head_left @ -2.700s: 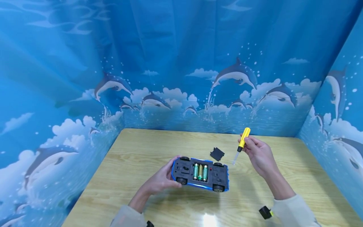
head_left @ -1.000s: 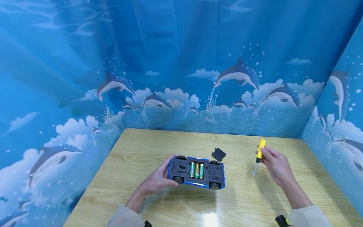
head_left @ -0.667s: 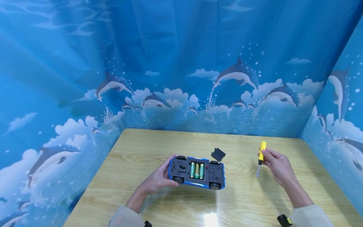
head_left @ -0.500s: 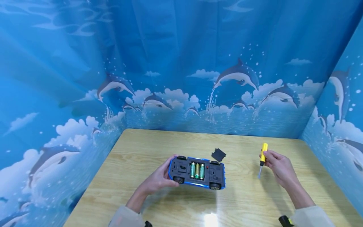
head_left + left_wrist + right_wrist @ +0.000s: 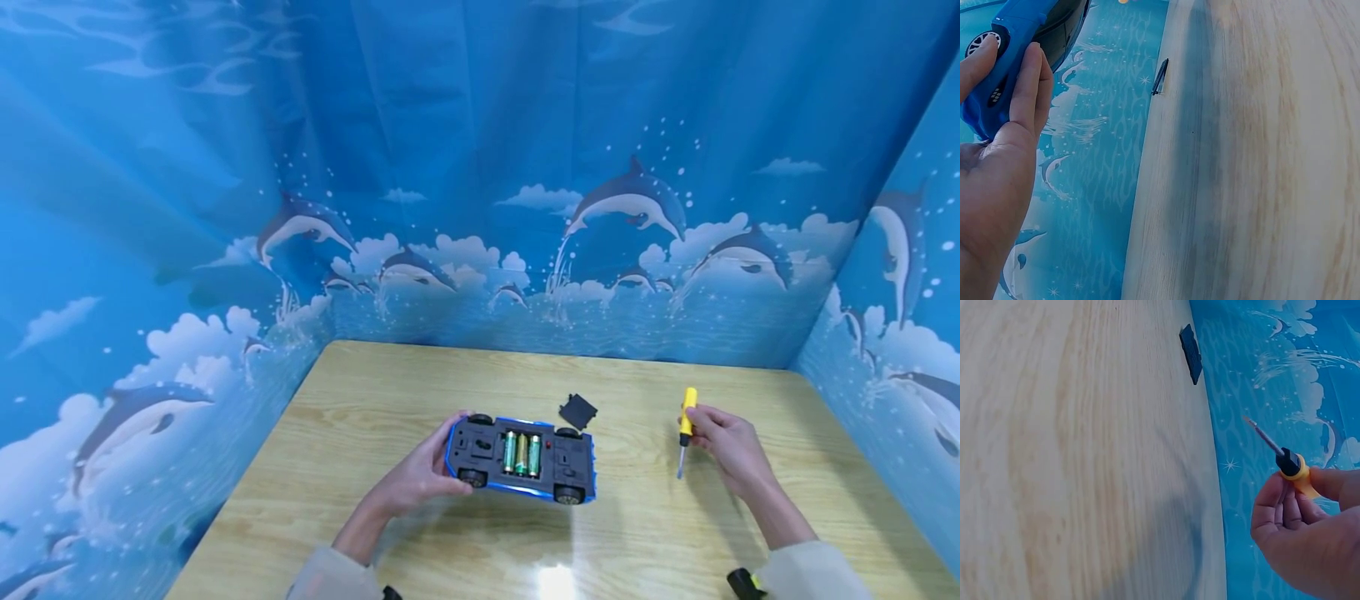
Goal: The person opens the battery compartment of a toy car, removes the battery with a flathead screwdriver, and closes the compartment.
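Note:
In the head view a blue toy car (image 5: 468, 454) is turned so its black underside faces up, with its battery bay uncovered and 3 green-and-gold batteries (image 5: 522, 454) inside. My left hand (image 5: 412, 479) grips the car's left end, fingers behind and thumb in front; the left wrist view shows the blue body (image 5: 1022, 31) between thumb and fingers. My right hand (image 5: 731, 446) pinches the yellow handle of a screwdriver (image 5: 687, 412), its thin shaft pointing down above the table. Behind the car's right end lies a small black battery cover (image 5: 578, 411).
A light wood-grain table (image 5: 390, 375) lies under both hands. Blue curtains (image 5: 465, 167) printed with dolphins stand along the table's back, left and right sides. A bright light reflection (image 5: 556, 579) shows near the front.
My right hand has carried the screwdriver to the right and toward the front of the table, shifting slightly left at the end. The left hand and car have barely moved.

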`<state>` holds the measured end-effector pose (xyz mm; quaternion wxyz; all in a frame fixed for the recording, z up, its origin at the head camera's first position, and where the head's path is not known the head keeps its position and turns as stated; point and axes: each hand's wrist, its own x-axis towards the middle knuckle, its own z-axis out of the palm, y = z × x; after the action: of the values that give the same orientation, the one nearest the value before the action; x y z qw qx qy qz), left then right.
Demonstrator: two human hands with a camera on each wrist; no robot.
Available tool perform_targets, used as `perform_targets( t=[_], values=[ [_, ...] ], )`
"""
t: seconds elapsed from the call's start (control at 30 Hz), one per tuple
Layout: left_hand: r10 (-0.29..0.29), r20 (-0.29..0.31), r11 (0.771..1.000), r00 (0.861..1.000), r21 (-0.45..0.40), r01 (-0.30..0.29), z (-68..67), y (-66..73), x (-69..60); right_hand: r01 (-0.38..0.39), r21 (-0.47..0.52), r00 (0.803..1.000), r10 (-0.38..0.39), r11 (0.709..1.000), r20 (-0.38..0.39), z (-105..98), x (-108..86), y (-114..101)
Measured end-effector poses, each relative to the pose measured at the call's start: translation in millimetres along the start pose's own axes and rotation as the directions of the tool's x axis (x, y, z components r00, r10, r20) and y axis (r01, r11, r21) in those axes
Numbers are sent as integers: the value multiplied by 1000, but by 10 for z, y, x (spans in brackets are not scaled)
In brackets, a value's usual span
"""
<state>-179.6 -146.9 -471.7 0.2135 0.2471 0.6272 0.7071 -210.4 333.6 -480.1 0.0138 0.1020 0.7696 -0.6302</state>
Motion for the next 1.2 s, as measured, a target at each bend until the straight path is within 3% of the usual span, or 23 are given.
perform_targets(
  t=[0.37, 0.7, 0.93, 1.2],
  values=[
    [19, 13, 1000, 1000, -7, -19, -9, -34, 1, -35, -180, 999, 29, 983, -33, 117, 148, 33],
    [27, 17, 1000, 999, -11, -26, -24, -71, 5, -20, -312, 999, 5, 950, -49, 202, 263, 78],
    [30, 17, 1000, 999, -2, -30, -14, -62, 8, -50, -331, 998, 33, 942, -58, 240, 325, 119],
    [30, 16, 1000, 999, 1, -30, 0, -59, 8, -25, -324, 997, 0, 946, -77, 288, 344, 175]
  ],
)
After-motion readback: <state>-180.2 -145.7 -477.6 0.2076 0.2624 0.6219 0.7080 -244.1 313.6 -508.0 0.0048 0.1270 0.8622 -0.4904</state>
